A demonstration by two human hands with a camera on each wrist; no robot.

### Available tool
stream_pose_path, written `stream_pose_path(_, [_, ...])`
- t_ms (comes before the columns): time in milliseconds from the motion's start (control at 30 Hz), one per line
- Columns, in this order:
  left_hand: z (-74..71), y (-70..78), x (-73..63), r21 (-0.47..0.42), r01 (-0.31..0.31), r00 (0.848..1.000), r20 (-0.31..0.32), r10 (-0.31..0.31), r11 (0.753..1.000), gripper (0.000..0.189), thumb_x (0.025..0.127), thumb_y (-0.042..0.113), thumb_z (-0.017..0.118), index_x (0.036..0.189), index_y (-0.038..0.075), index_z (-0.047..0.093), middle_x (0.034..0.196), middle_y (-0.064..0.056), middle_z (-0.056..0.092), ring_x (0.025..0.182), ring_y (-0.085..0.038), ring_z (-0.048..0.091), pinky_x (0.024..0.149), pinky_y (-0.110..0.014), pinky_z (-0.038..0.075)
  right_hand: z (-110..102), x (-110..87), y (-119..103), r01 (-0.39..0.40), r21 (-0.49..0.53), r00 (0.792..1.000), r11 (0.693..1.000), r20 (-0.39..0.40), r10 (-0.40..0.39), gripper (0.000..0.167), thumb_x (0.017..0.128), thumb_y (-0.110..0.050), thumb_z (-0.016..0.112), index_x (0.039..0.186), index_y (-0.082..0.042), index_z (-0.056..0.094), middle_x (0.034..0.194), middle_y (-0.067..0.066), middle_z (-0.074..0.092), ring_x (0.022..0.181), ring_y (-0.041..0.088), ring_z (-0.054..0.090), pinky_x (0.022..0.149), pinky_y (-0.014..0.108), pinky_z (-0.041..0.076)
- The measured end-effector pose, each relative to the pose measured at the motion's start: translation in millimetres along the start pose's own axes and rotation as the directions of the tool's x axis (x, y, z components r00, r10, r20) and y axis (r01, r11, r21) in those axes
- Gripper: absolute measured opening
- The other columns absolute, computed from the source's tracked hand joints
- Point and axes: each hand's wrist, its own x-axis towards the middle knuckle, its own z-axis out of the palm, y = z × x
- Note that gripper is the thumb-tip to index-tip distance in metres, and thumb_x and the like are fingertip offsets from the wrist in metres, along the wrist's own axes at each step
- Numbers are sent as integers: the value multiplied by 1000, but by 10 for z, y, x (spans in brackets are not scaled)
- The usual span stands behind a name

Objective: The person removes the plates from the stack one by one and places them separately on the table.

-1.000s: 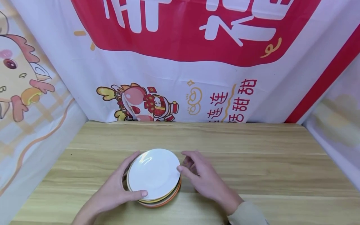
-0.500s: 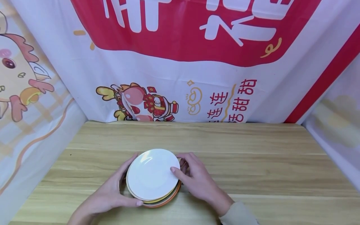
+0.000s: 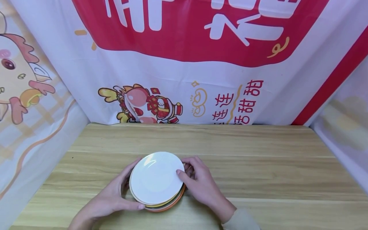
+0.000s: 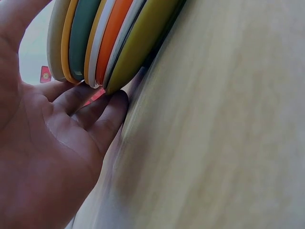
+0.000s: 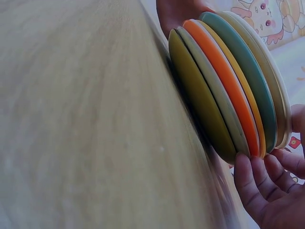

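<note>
A stack of several small plates sits on the table, with a white plate on top. Below it the rims show cream, teal, yellow and orange, down to an olive-green plate at the bottom. My left hand grips the stack from the left, its thumb at the front rim and fingertips against the plate edges. From the right, my right hand holds the stack, thumb over the white plate's rim and fingers along the side edges.
The wood-grain table reaches back to a white and red printed cloth. Patterned cloths also hang along the left and right sides.
My right hand has moved left, from beside the stack onto its edge, thumb over the white plate. My left thumb has slid off the white plate's top to the front rim.
</note>
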Motion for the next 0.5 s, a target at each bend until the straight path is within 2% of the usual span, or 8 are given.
stream_pose_path(333, [-8, -2, 5, -8, -10, 1000, 6, 10, 1000, 123, 75, 6, 97, 172, 17, 23, 176, -11, 31, 150, 8, 39, 117, -7, 31, 2, -4, 2, -23, 44, 999, 999, -28, 24, 26, 100, -21, 74, 126, -15, 73, 109, 1, 64, 92, 15, 61, 78, 20, 55])
stream_pose_path(500, [-47, -5, 2, -18, 32, 999, 14, -32, 999, 119, 77, 7, 96, 172, 17, 25, 176, -12, 32, 147, 10, 43, 116, -8, 36, 7, -1, 9, -31, 41, 999, 999, -30, 32, 26, 100, -22, 74, 125, -14, 73, 108, 1, 65, 91, 15, 61, 77, 20, 55])
